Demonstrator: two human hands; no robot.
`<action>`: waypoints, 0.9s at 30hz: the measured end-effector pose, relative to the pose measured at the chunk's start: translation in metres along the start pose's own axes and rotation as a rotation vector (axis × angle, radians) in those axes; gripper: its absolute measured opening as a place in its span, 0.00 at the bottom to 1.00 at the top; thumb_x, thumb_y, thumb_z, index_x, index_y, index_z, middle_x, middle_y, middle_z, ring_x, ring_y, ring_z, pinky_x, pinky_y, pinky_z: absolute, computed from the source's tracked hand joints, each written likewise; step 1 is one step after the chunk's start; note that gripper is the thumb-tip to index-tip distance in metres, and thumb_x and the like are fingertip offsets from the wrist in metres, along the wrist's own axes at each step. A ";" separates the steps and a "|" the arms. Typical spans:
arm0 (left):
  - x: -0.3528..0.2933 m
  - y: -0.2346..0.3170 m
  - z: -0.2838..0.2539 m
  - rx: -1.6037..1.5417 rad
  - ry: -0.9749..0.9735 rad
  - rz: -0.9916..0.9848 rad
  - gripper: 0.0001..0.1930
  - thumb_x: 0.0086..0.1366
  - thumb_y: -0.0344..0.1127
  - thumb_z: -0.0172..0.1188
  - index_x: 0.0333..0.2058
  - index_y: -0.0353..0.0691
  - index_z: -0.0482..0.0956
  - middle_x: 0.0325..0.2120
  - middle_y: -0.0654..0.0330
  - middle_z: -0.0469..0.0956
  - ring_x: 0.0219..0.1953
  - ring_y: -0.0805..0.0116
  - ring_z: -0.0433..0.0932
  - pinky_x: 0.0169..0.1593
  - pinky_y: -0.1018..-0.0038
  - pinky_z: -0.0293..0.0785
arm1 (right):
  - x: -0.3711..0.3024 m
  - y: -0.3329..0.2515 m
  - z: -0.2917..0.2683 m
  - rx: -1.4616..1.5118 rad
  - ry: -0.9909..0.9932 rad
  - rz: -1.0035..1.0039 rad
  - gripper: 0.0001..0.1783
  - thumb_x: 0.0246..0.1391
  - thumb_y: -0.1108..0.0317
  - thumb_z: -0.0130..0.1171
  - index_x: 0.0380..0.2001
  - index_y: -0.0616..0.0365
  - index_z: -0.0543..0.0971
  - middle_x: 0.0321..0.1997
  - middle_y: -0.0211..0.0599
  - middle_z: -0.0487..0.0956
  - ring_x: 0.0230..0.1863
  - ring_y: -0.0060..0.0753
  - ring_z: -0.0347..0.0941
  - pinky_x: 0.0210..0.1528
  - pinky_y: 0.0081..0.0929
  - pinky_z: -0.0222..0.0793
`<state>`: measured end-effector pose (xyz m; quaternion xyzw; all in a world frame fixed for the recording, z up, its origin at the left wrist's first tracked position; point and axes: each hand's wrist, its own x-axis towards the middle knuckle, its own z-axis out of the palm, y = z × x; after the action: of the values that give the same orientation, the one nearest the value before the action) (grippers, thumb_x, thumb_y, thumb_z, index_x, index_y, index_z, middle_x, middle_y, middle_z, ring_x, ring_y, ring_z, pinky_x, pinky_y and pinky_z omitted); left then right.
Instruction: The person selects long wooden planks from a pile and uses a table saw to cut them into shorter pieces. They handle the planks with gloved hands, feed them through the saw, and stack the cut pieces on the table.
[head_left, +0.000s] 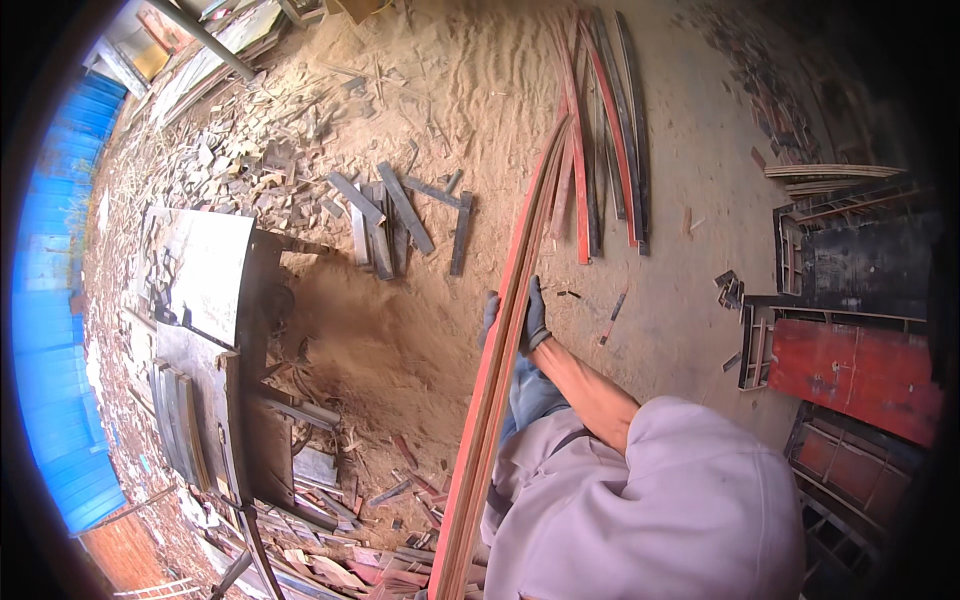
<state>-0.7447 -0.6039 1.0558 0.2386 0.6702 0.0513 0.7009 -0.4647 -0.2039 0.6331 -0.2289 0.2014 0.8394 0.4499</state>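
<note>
A bundle of long wooden strips (497, 385), red along its left face and bare brown wood elsewhere, slants from the lower edge up past the middle of the view. My right hand (536, 318), in a dark grey glove, grips its right side. Across from it, my left hand (489, 314), gloved alike, is closed against the left side; the strips hide most of it and its arm. Ahead, several long red and black strips (622, 140) lie on the ground, and the far end of the bundle reaches up beside them.
To the left stands a worn work table (205, 390) with a pale sheet (210, 265) and short boards (180, 425) on top. Sawdust (370, 340) and dark offcuts (405, 210) cover the ground nearby. Stacked red and black panels (850, 375) stand at the right; a blue metal wall (60, 320) runs far left.
</note>
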 end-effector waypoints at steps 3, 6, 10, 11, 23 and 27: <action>-0.002 -0.054 -0.012 0.227 0.118 -0.119 0.45 0.61 0.33 0.74 0.71 0.40 0.55 0.47 0.54 0.80 0.46 0.60 0.81 0.45 0.65 0.80 | -0.008 0.022 0.048 0.021 0.113 -0.033 0.53 0.50 0.12 0.46 0.41 0.58 0.78 0.27 0.35 0.79 0.26 0.38 0.78 0.30 0.41 0.80; 0.023 -0.083 -0.041 0.514 0.292 -0.031 0.50 0.63 0.36 0.72 0.76 0.46 0.48 0.55 0.47 0.77 0.49 0.49 0.81 0.48 0.56 0.79 | -0.006 0.046 0.068 -0.236 -0.030 -0.163 0.50 0.53 0.14 0.46 0.39 0.58 0.78 0.26 0.35 0.78 0.25 0.38 0.78 0.28 0.43 0.79; 0.056 -0.101 -0.053 1.003 0.998 0.164 0.46 0.46 0.39 0.77 0.64 0.29 0.69 0.55 0.37 0.75 0.58 0.36 0.75 0.61 0.49 0.72 | 0.011 0.090 0.096 -0.230 0.051 -0.140 0.44 0.53 0.15 0.49 0.39 0.48 0.80 0.27 0.34 0.79 0.27 0.40 0.78 0.31 0.44 0.80; 0.080 -0.105 -0.066 1.017 1.000 0.124 0.46 0.48 0.29 0.69 0.67 0.29 0.60 0.64 0.34 0.63 0.65 0.31 0.64 0.70 0.43 0.59 | 0.014 0.087 0.106 -0.240 0.049 -0.172 0.41 0.54 0.16 0.50 0.39 0.45 0.80 0.27 0.33 0.79 0.29 0.39 0.78 0.33 0.43 0.80; 0.152 -0.208 -0.257 0.701 1.435 0.541 0.24 0.49 0.32 0.64 0.49 0.44 0.78 0.34 0.55 0.79 0.38 0.51 0.80 0.41 0.58 0.76 | -0.015 0.271 0.214 -0.678 -0.206 -0.417 0.46 0.67 0.32 0.53 0.74 0.54 0.61 0.64 0.35 0.72 0.62 0.36 0.69 0.68 0.39 0.64; 0.142 -0.256 -0.302 0.562 1.223 0.588 0.25 0.47 0.32 0.68 0.48 0.45 0.79 0.36 0.54 0.81 0.39 0.49 0.82 0.41 0.58 0.80 | -0.032 0.299 0.261 -0.781 -0.695 -0.177 0.54 0.65 0.28 0.50 0.75 0.63 0.57 0.73 0.53 0.66 0.72 0.53 0.63 0.75 0.49 0.58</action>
<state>-1.0851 -0.6932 0.8264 0.5080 0.8377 0.1873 0.0712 -0.7557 -0.2365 0.9031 -0.1038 -0.3075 0.8370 0.4406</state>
